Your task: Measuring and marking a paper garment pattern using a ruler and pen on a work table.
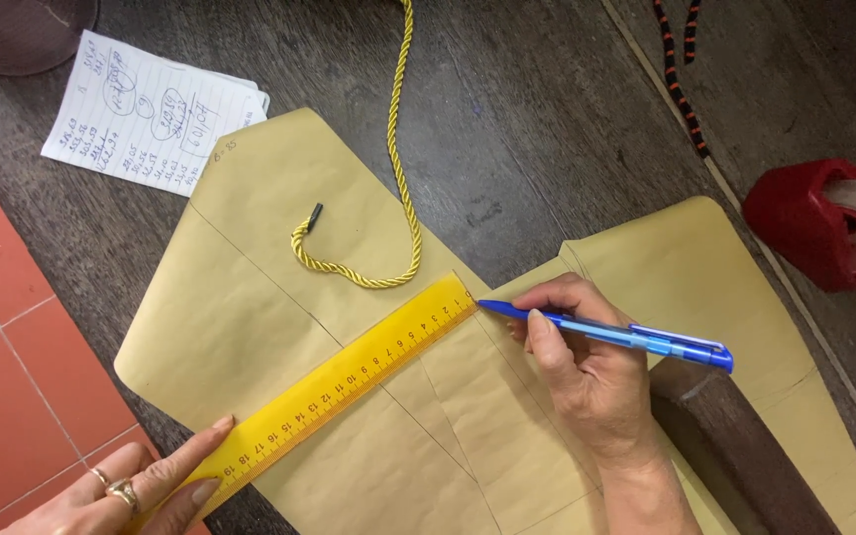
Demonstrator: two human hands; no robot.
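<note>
Down at the bottom edge, the left hand (pixel 126 490) is nearest the lens, fingers stretched out flat and pressing on the low end of a yellow ruler (pixel 344 379); there are two rings on one finger. That ruler runs diagonally up and away from the left hand, lying flat on a big piece of brown pattern paper (pixel 250 327) with thin pencil lines drawn across it.

At the ruler's far end sits the right hand (pixel 587 372), fingers pinched around a blue ballpoint pen (pixel 611 337). Pen tip is touching the paper just beside the ruler's top corner, and the barrel sticks out to the right past the knuckles. Heel of the right hand rests on the paper.

Just above the ruler, between the two hands and a bit further out, a yellow twisted cord (pixel 403 168) loops on the paper, ending in a dark tip, with the rest trailing off the top of the view.

Well beyond the left hand there's a lined note sheet (pixel 151 114) covered in handwriting. Well off to the right of the right hand, a red tape dispenser (pixel 824 223) sits on the dark wooden counter (pixel 527 129). Left of the left hand you can see red floor tiles (pixel 12 347).
</note>
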